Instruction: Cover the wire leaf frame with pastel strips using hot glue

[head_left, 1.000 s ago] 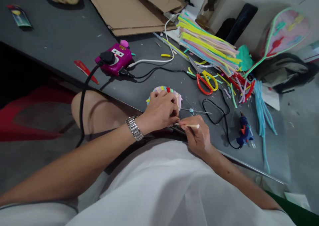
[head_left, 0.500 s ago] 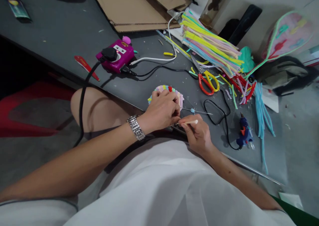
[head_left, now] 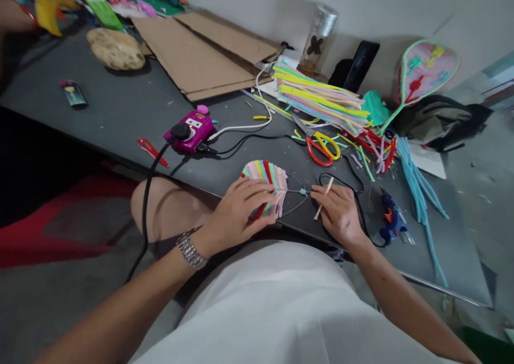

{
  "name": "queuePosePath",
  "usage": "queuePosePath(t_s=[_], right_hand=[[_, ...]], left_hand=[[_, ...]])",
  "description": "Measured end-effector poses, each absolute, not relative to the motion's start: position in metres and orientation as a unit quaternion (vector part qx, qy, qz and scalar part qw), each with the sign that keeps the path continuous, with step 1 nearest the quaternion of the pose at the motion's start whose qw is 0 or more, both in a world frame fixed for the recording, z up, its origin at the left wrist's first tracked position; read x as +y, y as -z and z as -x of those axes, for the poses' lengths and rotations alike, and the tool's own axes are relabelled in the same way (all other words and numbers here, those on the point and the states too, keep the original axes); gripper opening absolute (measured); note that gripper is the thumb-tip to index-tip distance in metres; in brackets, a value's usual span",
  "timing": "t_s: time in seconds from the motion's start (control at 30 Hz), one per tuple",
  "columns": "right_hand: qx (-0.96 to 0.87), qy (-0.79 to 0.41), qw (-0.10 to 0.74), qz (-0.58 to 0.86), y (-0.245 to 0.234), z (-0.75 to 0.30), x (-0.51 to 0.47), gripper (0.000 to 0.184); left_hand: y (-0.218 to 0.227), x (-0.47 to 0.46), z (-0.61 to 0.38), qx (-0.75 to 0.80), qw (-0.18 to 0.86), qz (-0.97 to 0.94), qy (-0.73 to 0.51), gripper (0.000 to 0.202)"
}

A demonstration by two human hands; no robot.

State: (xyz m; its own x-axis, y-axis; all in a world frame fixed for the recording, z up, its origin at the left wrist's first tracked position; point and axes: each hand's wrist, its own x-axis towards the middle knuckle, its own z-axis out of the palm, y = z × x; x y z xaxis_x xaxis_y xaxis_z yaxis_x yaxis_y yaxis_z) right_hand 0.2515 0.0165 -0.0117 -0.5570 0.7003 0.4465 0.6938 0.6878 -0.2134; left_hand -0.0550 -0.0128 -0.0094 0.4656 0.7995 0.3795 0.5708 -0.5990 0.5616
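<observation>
A small fan-shaped piece of striped pipe cleaners [head_left: 266, 171] lies at the desk's front edge, with a thin wire frame [head_left: 295, 211] reaching out of its right side. My left hand [head_left: 244, 206] rests over the fan shape with fingers stretched and thumb apart, covering part of it. From its middle a grey wire stem [head_left: 292, 191] runs right through a light-blue knot [head_left: 302, 191]. My right hand [head_left: 337, 211] is closed at the stem's far end, and a short pale stick [head_left: 323, 199] is held across its fingers.
Scissors [head_left: 320, 148] and a bundle of pipe cleaners [head_left: 321, 99] lie beyond my hands. A blue glue gun [head_left: 392, 217] and its cord are at the right, near light-blue pipe cleaners [head_left: 420, 192]. A purple power socket [head_left: 195, 131] sits left; another person's hand [head_left: 14, 16] shows far left.
My hands have moved apart, uncovering more of the striped piece and its wire stem. My left fingers have spread out. The camera view has shifted, bringing more of the desk's far left into sight.
</observation>
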Motion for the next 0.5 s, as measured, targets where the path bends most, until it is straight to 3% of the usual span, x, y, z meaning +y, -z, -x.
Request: queuePosePath(t_s=[0.07,0.2,0.37,0.5], right_hand=[[-0.889,0.006,0.241,0.390,0.014,-0.249,0.022,0.028],[-0.877,-0.004,0.321,0.358,0.008,-0.239,0.023,0.026],[-0.795,-0.092,0.409,0.439,-0.019,-0.223,0.006,0.018],[-0.787,-0.124,0.383,0.467,-0.020,-0.216,-0.004,0.013]], left_hand=[[0.019,-0.020,0.066,0.402,0.150,-0.851,-0.303,0.041],[0.020,-0.026,0.083,0.407,0.141,-0.837,-0.337,0.031],[-0.039,-0.007,0.088,0.520,0.193,-0.725,-0.409,0.017],[-0.062,0.044,0.078,0.550,0.277,-0.667,-0.419,0.035]])
